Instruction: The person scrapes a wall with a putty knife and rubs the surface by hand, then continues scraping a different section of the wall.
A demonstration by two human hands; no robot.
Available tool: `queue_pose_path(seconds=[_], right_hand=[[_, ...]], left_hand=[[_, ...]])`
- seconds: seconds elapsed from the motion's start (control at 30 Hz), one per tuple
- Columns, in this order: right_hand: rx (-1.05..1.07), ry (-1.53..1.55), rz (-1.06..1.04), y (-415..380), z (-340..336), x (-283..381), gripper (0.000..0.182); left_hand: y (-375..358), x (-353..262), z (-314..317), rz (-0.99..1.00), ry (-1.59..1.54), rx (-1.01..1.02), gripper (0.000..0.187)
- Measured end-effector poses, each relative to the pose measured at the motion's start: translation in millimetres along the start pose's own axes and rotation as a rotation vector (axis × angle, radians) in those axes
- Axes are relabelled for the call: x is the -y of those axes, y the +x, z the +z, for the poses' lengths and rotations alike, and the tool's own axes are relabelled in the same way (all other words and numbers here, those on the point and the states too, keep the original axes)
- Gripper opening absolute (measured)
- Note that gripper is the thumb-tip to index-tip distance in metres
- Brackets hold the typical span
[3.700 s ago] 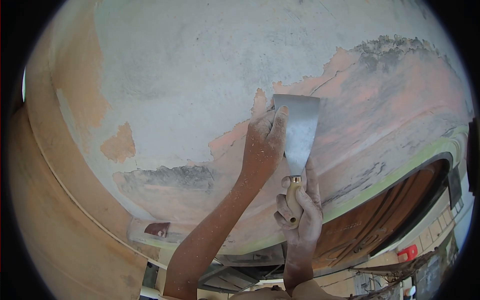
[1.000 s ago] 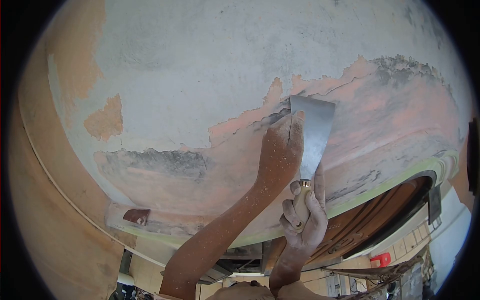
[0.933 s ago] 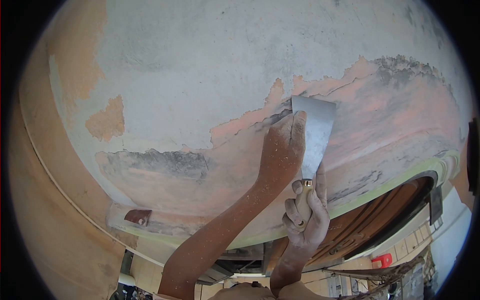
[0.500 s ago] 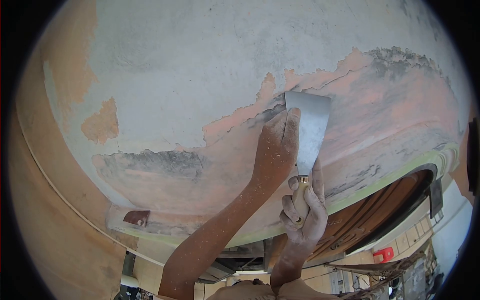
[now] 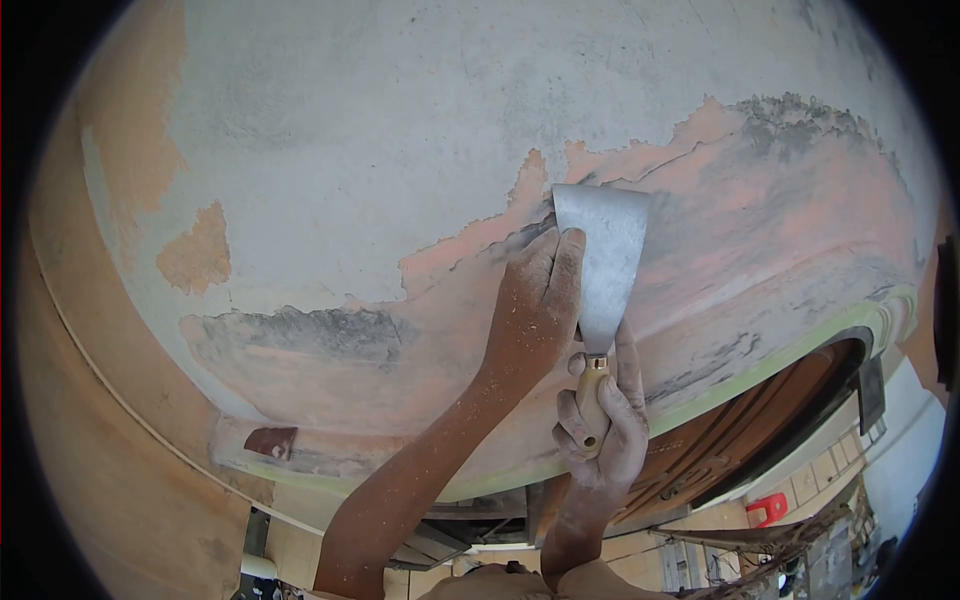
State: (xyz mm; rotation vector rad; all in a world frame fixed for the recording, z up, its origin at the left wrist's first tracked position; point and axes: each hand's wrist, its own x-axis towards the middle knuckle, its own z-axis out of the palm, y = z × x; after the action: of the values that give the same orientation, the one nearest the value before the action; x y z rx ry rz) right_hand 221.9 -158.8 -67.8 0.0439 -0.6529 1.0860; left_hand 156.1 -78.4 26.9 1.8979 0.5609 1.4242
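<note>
A putty knife (image 5: 612, 255) with a broad metal blade and a pale handle is raised against the wall, its wide edge at the top near the ragged border of the peeled paint. My right hand (image 5: 618, 425), coated in whitish dust, is wrapped round the handle. Higher up, my left hand (image 5: 540, 285) pinches the left side of the blade, its thumb lying on the metal. Flecks of dust cover the left hand and forearm. Behind the blade runs a pinkish, scraped patch (image 5: 740, 210) with grey smears; what lies directly under the blade is hidden.
Grey-white paint (image 5: 350, 130) covers the upper wall. A dark red piece of what looks like sandpaper (image 5: 271, 442) sits on a ledge at lower left. Below the pale green edge is an arched wooden door (image 5: 720, 440). A red plastic stool (image 5: 767, 509) stands on the floor.
Both hands and the putty knife have shifted slightly left along the wall. The grip on handle and blade is the same.
</note>
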Motion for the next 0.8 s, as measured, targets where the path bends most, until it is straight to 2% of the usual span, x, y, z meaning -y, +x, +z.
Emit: queue_pose_path(seconds=[0.03, 0.13, 0.2, 0.23, 0.33, 0.43, 0.53, 0.63, 0.73, 0.8], right_hand=[[-0.010, -0.009, -0.004, 0.3, 2.9, -0.8, 0.056], [-0.011, 0.018, 0.006, -2.6, 0.9, 0.0, 0.056], [0.008, 0.038, 0.006, 1.9, 0.7, -3.2, 0.055], [0.011, 0.038, -0.001, 5.4, 3.3, -6.9, 0.055], [0.008, 0.018, -0.003, -0.3, -0.5, -5.2, 0.054], [-0.026, 0.002, -0.004, 5.8, 2.8, -7.5, 0.054], [-0.028, -0.001, 0.004, 2.0, 5.0, -5.2, 0.053], [-0.004, 0.002, 0.000, 2.1, 4.9, -5.7, 0.053], [-0.011, -0.002, 0.003, 4.7, 6.2, -7.6, 0.053], [-0.027, 0.004, 0.006, 3.7, 4.4, -6.1, 0.053]], left_hand=[[0.5, -2.3, -1.1, -0.044, -0.020, 0.027, 0.031], [-0.3, 12.3, 5.5, 0.185, 0.038, -0.070, 0.032], [3.9, 8.5, 0.2, 0.146, 0.020, -0.054, 0.035], [4.9, 3.6, -1.8, 0.119, 0.007, -0.045, 0.036], [2.7, -13.7, -4.3, -0.207, -0.170, 0.003, 0.037], [7.2, 3.8, -2.7, 0.238, 0.094, -0.088, 0.037], [4.2, -10.7, -5.4, -0.089, -0.099, -0.011, 0.038], [2.5, 6.8, -4.7, 0.096, 0.055, -0.026, 0.039], [4.4, -10.0, -8.2, -0.181, -0.112, 0.008, 0.039], [3.3, 2.0, -3.6, 0.022, -0.018, -0.035, 0.039]])
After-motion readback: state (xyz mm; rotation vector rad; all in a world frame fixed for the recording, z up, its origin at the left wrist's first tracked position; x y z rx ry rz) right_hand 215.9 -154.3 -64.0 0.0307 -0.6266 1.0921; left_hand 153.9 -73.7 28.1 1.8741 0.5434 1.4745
